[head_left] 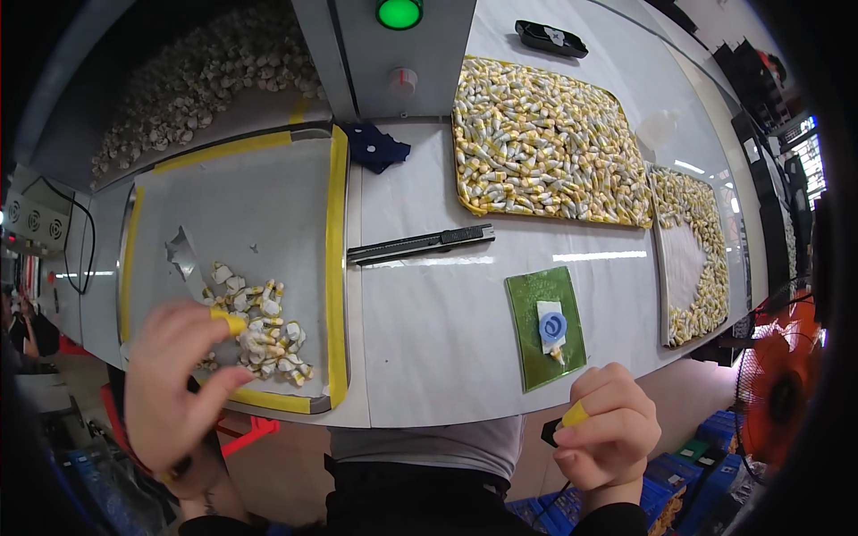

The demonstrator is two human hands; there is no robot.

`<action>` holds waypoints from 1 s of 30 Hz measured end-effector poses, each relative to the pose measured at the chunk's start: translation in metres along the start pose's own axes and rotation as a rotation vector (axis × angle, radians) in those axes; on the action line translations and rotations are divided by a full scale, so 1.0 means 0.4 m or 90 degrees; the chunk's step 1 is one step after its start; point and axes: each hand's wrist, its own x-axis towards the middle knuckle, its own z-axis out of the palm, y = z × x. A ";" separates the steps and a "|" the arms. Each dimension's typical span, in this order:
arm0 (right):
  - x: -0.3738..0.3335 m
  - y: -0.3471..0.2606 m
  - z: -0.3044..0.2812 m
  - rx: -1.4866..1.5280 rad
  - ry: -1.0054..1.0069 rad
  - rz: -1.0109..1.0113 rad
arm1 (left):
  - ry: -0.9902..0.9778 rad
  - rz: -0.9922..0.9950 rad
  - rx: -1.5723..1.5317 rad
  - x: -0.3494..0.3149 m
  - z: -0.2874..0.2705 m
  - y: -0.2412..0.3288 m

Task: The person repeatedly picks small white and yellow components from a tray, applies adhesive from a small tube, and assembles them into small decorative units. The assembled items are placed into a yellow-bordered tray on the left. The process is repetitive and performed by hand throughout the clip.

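Observation:
Over the near left part of a yellow-taped tray (340, 268) is my left hand (174, 384), a yellow cover on one finger. Its thumb and forefinger are apart with nothing seen between them. Beside the fingertips lies a heap of small white-and-yellow pieces (268, 335), some wrapped in white scraps. My right hand (608, 433), also with a yellow finger cover, is closed round a small black thing (550, 434), mostly hidden by the fingers. Just beyond it, a green mat (527, 362) bears a blue ring-shaped piece (552, 327) on a white patch, with a small yellow-tipped piece below.
A black utility knife (420, 243) lies mid-table. Behind it stands a tray full of yellow-and-white pieces (545, 143), with a second, partly filled tray (684, 268) at right. A grey machine housing (407, 49) with a green light rises at the back. Dark cloth (377, 147) lies at its foot.

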 end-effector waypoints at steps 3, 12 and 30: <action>0.000 0.015 0.001 0.018 0.019 -0.002 | 0.013 0.009 -0.052 0.083 -0.033 -0.079; -0.038 -0.007 -0.033 -0.026 0.033 0.004 | -0.004 0.046 0.220 0.460 0.003 -0.437; 0.249 0.163 -0.228 -0.488 -0.177 0.006 | -0.531 0.549 -0.793 0.171 0.046 0.117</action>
